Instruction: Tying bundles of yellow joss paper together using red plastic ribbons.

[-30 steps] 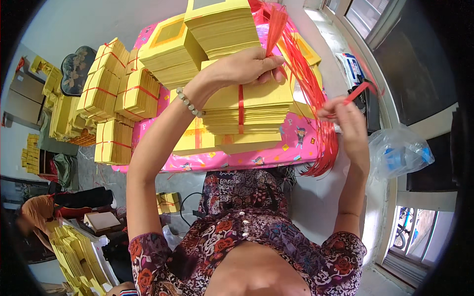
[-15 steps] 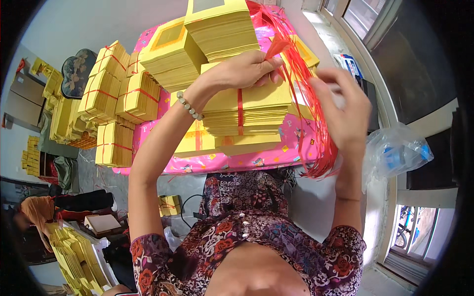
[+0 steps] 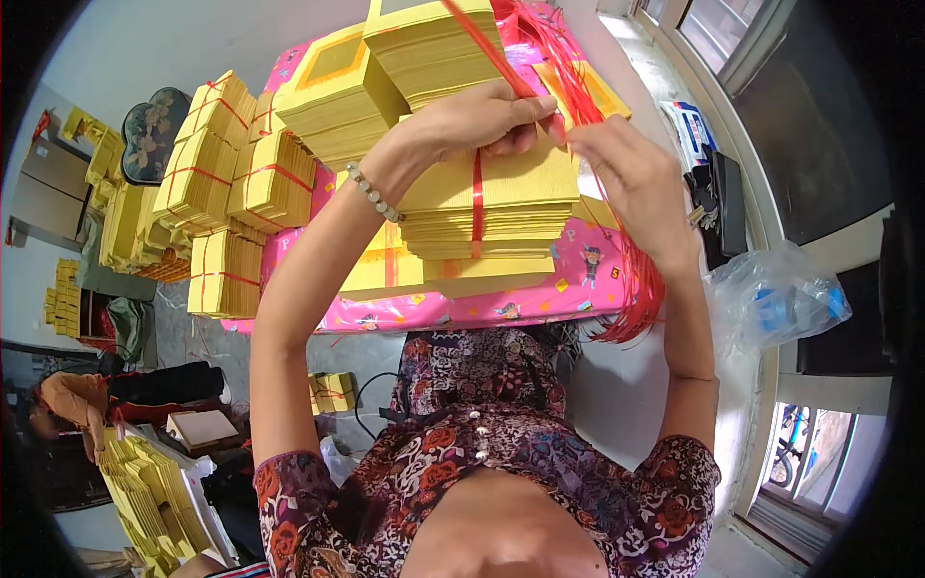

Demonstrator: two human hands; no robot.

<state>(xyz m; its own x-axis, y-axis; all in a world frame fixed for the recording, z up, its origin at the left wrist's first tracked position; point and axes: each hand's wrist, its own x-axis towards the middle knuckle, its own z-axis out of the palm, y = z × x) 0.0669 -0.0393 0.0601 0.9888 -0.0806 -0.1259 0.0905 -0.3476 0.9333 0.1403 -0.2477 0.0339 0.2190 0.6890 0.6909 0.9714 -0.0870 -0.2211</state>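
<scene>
Head view: your left hand (image 3: 482,120) rests on top of the paper stack (image 3: 487,197), fingers closed, pinching the red strap (image 3: 476,197) against the stack's top near its far edge. Your right hand (image 3: 626,183) sits just beside it on the right, fingers curled closed around the same strap where it rises off the stack. The paper stack is yellow, lies flat on a wider yellow bundle, and sits at the near middle of the table (image 3: 501,308), which carries a pink patterned cover. Its long axis runs left to right across your view; the strap crosses it at right angles, running down the near face. Behind it stand two taller yellow piles (image 3: 385,67). Loose red strapping (image 3: 636,279) hangs over the table's right edge, close to your right forearm. Tied bundles (image 3: 231,183) crowd the table's left end. Open room remains along the near edge, below the stack. A clear plastic bag (image 3: 776,299) lies on the ledge to the right, well apart.
</scene>
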